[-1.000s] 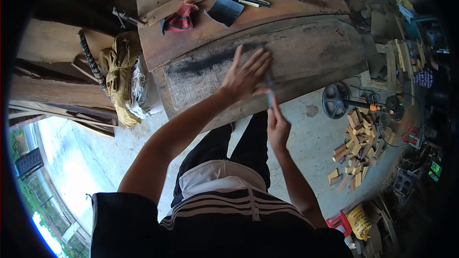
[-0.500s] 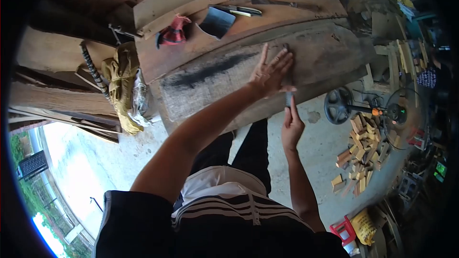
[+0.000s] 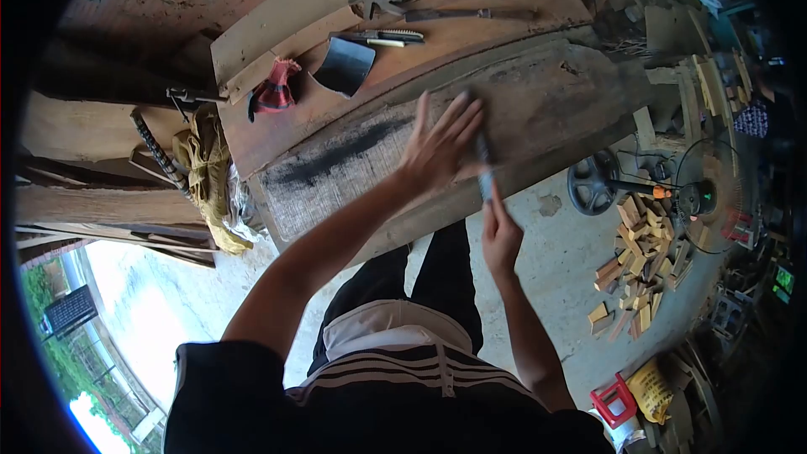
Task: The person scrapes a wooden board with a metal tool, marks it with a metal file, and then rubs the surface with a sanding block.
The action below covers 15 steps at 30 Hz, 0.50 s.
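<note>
Worn board (image 3: 546, 101) underneath, the tool (image 3: 486, 183) lies crosswise, pointing forward.

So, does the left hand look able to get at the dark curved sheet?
Probably yes: the dark curved sheet lies uncovered beyond the wooden board, and nothing visible stands between it and the left hand.
</note>
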{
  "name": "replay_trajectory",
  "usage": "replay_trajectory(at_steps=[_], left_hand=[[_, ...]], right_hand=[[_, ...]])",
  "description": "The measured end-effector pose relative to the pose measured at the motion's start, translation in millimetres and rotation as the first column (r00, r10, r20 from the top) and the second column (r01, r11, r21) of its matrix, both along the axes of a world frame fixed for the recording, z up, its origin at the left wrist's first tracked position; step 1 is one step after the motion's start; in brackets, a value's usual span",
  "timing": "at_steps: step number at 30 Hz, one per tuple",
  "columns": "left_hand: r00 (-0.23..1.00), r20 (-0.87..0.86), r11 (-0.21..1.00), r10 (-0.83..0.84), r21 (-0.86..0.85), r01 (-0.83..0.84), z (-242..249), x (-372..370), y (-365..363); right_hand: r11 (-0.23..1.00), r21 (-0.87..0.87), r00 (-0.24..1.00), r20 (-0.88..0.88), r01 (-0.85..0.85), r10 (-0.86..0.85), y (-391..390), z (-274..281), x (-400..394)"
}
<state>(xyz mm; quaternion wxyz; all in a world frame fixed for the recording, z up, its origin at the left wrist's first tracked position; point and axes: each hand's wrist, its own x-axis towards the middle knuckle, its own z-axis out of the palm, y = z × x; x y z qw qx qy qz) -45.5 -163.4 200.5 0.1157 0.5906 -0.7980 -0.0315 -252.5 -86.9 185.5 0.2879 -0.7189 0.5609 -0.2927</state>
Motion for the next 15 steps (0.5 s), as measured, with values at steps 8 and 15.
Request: replay_trajectory(at_steps=[8, 15], left_hand=[[0.997, 0.042, 0.989, 0.070, 0.127, -0.075, 3.6, 23.3, 39.7], [0.983, -0.015, 0.957, 0.181, 0.234, -0.173, 13.2, 22.8, 86.3]], right_hand=[[0.992, 0.050, 0.993, -0.022, -0.119, 0.120, 17.9, 2.6, 7.3], [0.954, 0.104, 0.955, -0.062, -0.283, 0.290, 22.8, 6.6, -14.5]])
